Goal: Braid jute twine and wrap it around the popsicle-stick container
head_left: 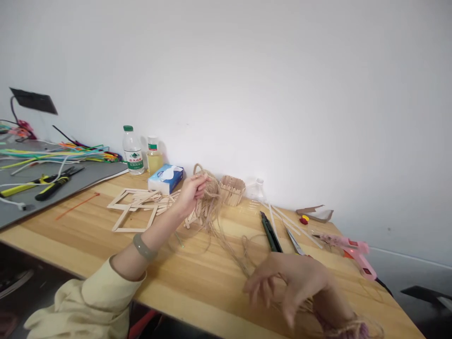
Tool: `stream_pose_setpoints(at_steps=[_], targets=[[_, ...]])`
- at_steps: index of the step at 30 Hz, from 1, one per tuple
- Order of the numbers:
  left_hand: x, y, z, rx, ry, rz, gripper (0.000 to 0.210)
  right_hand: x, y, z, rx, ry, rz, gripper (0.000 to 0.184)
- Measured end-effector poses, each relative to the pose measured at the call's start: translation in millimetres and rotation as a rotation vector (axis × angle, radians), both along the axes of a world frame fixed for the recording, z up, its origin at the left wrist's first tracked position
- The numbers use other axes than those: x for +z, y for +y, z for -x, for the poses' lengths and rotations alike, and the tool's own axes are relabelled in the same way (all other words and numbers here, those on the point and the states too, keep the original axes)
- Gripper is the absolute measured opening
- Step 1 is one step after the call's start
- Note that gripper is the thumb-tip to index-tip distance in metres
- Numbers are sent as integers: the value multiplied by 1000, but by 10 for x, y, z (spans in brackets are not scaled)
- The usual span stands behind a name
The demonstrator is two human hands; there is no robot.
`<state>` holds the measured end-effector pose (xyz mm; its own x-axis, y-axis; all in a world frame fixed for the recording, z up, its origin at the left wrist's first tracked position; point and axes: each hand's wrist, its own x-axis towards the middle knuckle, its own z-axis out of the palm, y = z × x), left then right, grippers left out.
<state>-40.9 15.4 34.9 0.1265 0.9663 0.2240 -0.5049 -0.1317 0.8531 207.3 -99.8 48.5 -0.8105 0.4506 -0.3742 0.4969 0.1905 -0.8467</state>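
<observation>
Currently, the craft-stick basket stands at the back of the wooden counter, near the wall. Just left of the basket is a loose bundle of jute twine. The left hand, also left of the basket, is closed in a pinch on the twine, fingertips together. Trailing twine strands run from the bundle, passing in front of the basket, toward the right hand. That hand hovers nearer the person than the basket and to its right, thumb well apart from the bent fingers; it is blurred, and I cannot tell whether it touches a strand.

Left of the basket, past the left hand, lie loose craft sticks and flat craft-stick frames. Farther left of it and toward the wall are a blue-and-white tissue pack, a small bottle of yellow liquid and a green-capped water bottle. Farthest left of the basket, yellow-and-black pliers rest on a gray mat near colorful pipe cleaners.

Right of the basket come a clear plastic bottle piece, a dark utility knife, narrow white strips and scissors, then a pink glue gun farthest right.
</observation>
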Motion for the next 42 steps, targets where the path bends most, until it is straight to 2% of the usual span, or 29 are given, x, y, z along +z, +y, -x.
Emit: stream_pose_setpoints(at_steps=[1, 2, 3, 4, 5, 6, 7, 9, 12, 14, 16, 19, 22, 26, 30, 34, 38, 42], targets=[[-8, -22, -22, -53, 61, -19, 20, -11, 16, 55, 15, 176, 76, 65], [-17, -46, -47, -109, 126, -37, 21, -32, 51, 88, -78, 368, 94, 67], [-27, -75, -77, -159, 195, -57, 23, -63, 101, 108, -290, 559, 38, 62], [-39, -109, -113, -211, 274, -76, 25, -101, 163, 124, -574, 725, -62, 53], [-51, -147, -154, -262, 354, -96, 26, -144, 228, 142, -834, 804, -157, 41], [-64, -188, -198, -307, 429, -119, 26, -188, 290, 166, -1008, 781, -216, 33], [-78, -229, -243, -353, 500, -147, 25, -227, 341, 196, -1103, 710, -260, 30], [-109, -302, -324, -427, 616, -223, 22, -282, 393, 273, -1091, 526, -334, 30], [-158, -374, -397, -478, 730, -340, 21, -300, 356, 390, -887, 374, -466, 30], [-179, -403, -417, -461, 782, -383, 21, -295, 302, 449, -786, 343, -548, 29], [-184, -430, -426, -426, 840, -409, 21, -299, 260, 494, -778, 291, -628, 29], [-171, -469, -439, -386, 888, -415, 23, -314, 232, 539, -862, 231, -722, 33], [-163, -490, -453, -387, 832, -376, 25, -315, 233, 556, -932, 327, -673, 34], [-181, -479, -459, -373, 769, -342, 31, -312, 250, 545, -1033, 455, -450, 32], [-205, -456, -456, -335, 768, -332, 31, -302, 256, 520, -1004, 510, -302, 30], [-205, -451, -453, -336, 747, -276, 23, -274, 237, 508, -961, 526, -213, 23], [-185, -457, -446, -339, 724, -229, 21, -268, 218, 506, -964, 490, -229, 23], [-179, -440, -441, -319, 694, -200, 21, -285, 220, 490, -936, 402, -385, 27]])
